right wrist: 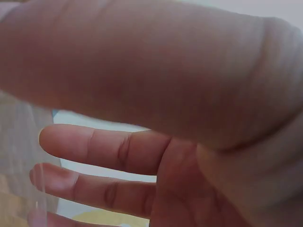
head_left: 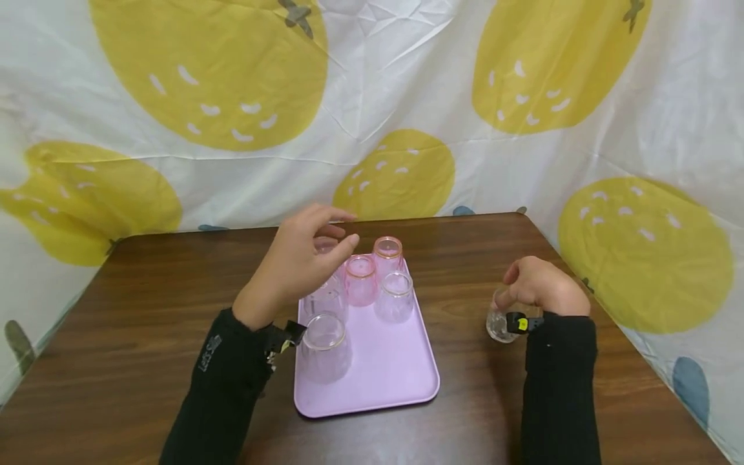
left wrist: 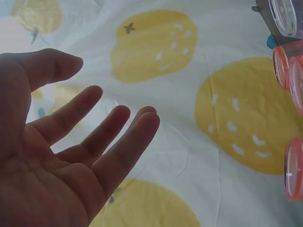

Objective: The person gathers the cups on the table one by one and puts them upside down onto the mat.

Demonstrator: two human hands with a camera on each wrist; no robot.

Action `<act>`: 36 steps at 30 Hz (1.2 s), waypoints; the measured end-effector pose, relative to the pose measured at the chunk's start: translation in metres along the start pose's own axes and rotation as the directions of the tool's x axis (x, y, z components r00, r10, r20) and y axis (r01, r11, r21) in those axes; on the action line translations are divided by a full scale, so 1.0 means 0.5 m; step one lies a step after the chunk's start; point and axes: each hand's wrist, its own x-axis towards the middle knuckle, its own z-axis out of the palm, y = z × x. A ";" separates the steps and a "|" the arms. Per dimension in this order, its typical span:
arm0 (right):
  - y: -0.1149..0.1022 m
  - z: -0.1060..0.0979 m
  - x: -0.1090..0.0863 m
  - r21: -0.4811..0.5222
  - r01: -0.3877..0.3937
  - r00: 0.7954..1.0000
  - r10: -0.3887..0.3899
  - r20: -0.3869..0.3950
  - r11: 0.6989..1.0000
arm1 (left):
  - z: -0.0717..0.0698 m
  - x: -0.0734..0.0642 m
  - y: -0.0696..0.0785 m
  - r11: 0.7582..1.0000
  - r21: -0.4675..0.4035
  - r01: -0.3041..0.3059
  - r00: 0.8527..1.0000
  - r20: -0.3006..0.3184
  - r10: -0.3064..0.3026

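Note:
My right hand grips a clear glass on the table, right of the tray. In the right wrist view that glass appears at the left edge, against the fingertips. My left hand hovers over the far left part of a pink tray, fingers spread and holding nothing. On the tray are a clear glass at the front left, another clear glass at the right, and two pink glasses behind. More glasses are partly hidden by the left hand.
A brown wooden table lies beneath everything. Behind and along its sides hangs a white cloth with large yellow fruit prints. The tray's raised rim borders the glasses.

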 end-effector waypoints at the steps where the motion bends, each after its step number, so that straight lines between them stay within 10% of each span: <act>1: 0.004 0.001 0.001 0.005 -0.003 1.000 0.003 0.007 1.000 | 0.000 -0.003 -0.003 1.000 -0.005 -0.002 1.000 -0.005 0.002; 15: 0.051 -0.003 0.004 0.101 -0.006 0.997 -0.002 0.078 0.995 | -0.005 -0.010 -0.021 0.998 -0.067 0.018 1.000 0.003 -0.018; 25: 0.039 -0.014 -0.005 -0.041 0.162 0.986 -0.164 -0.041 0.986 | -0.005 -0.008 -0.022 0.996 -0.085 0.023 1.000 0.001 -0.023; 36: 0.028 -0.022 -0.006 -0.060 0.167 0.979 -0.172 -0.109 0.984 | -0.006 -0.013 -0.023 0.998 -0.063 0.023 1.000 0.004 -0.022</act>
